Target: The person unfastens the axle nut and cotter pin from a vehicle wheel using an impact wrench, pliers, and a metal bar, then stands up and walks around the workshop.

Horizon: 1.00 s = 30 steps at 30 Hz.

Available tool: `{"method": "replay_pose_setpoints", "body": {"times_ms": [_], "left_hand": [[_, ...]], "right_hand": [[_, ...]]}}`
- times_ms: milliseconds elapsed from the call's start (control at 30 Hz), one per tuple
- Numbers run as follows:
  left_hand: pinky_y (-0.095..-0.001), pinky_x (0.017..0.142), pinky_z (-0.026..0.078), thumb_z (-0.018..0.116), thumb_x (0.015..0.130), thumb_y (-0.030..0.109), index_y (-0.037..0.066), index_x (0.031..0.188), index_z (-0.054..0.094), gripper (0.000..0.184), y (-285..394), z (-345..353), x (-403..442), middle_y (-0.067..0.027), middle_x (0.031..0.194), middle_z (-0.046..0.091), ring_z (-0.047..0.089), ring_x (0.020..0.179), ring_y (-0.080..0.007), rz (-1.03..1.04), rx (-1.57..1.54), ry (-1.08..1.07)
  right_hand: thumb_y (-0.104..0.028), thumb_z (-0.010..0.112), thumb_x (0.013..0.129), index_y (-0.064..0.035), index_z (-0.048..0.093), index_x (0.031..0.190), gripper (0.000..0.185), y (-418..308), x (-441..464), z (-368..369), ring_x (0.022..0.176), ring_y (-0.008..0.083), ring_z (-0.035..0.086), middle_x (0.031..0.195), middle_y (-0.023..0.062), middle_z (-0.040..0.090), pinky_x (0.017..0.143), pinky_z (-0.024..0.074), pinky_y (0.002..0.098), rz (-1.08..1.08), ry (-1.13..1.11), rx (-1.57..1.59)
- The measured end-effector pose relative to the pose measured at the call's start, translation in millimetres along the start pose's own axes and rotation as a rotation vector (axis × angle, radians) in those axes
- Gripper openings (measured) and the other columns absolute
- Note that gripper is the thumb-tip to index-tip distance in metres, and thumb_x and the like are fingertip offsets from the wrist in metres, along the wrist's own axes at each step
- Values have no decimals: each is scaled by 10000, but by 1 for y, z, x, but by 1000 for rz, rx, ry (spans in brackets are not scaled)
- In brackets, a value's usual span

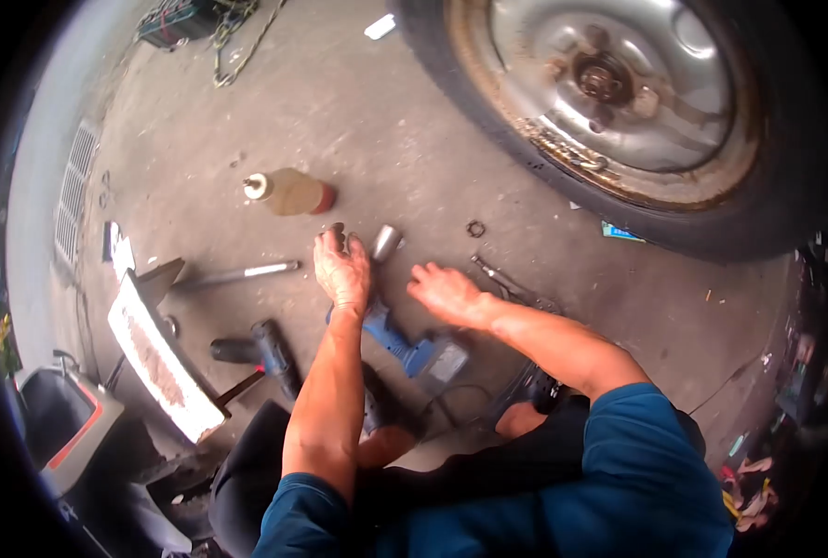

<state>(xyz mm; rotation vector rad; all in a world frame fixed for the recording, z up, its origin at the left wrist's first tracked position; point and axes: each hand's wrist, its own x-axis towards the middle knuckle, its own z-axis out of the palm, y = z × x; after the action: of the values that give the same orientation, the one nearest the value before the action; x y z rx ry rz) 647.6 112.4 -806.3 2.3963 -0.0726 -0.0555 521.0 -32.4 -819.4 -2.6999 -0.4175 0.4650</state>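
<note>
My left hand (341, 268) is closed, fingers curled around something dark that I cannot make out. A metal socket (385, 243) lies on the floor just to its right. My right hand (447, 294) is held over the floor with fingers loosely stretched, nothing visible in them. Below and between both hands lies a blue cordless power tool (395, 339) with a battery block; my left forearm partly covers it. An air-hose-like metal fitting (493, 272) lies near my right wrist. A dark ring (474, 229) rests farther off.
A rusty car wheel (637, 112) fills the upper right. A bottle of yellowish liquid (293, 192) lies beyond my left hand. To the left are a metal bar (247, 273), a second cordless tool (276, 357) and a worn white-topped stool (158, 358). A dark case (177, 23) is at top left.
</note>
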Motion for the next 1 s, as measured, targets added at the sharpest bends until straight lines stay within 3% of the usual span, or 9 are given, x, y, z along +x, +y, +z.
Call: {"method": "replay_pose_setpoints", "body": {"times_ms": [67,267,467,600,667,733,767,867,1000], "left_hand": [[-437,831,474,625,818,121,51,1060,633,252,8,10,-1,-164,986,610,573,936,-355,187,66,-25],[-454,887,451,646,800,137,38,1062,641,280,36,1,4,-196,1028,595,553,1016,-381,108,-31,-84],[-447,833,478,635,814,140,43,1053,644,258,36,12,-8,-177,971,615,595,932,-368,159,-81,-81],[-406,825,506,605,859,225,42,1038,652,260,122,9,9,-183,1003,667,650,935,-346,315,-263,-164],[-300,774,505,654,876,168,-24,1024,654,243,188,-4,18,-146,902,698,637,827,-169,435,-501,-221],[-289,720,500,669,887,201,-14,1003,662,243,242,-23,21,-118,855,699,625,774,-144,556,-531,-314],[-413,697,504,660,874,281,24,915,640,261,265,-30,20,-175,843,667,653,772,-355,634,-509,-302],[-449,690,497,639,885,333,18,872,617,316,304,-33,24,-190,859,665,647,793,-377,777,-312,-279],[-481,680,500,578,914,330,27,831,604,315,324,-29,27,-198,819,667,645,762,-400,840,-123,-283]], "right_hand": [[-100,575,794,-61,627,1042,256,0,-3,-5,1016,295,569,1101,135,545,780,533,418,11,-14,6],[-96,572,794,-85,634,1095,307,-10,-2,-15,1084,291,538,1153,129,534,791,521,420,109,-48,13],[-175,628,812,-66,592,1154,361,-13,-18,-18,1117,317,521,1226,151,506,826,513,455,241,95,150],[-229,656,820,-67,562,1159,388,-5,-19,-14,1122,321,516,1206,152,504,839,506,452,232,92,114],[-238,653,829,-64,557,1145,373,-5,-21,-27,1116,316,518,1175,145,517,844,504,447,238,107,140],[-227,655,811,-64,563,1122,363,7,-28,-37,1075,302,538,1137,130,531,835,503,432,47,191,72],[-221,656,802,-64,565,1111,358,14,-32,-46,1055,295,547,1118,122,538,831,502,424,-51,233,38],[-201,665,760,-67,594,1098,371,32,-72,-134,1045,295,564,1072,129,563,833,502,417,-194,109,-109],[-186,668,739,-77,644,997,281,37,-129,-221,1037,262,573,1098,103,585,819,481,411,-252,700,-262]]}}
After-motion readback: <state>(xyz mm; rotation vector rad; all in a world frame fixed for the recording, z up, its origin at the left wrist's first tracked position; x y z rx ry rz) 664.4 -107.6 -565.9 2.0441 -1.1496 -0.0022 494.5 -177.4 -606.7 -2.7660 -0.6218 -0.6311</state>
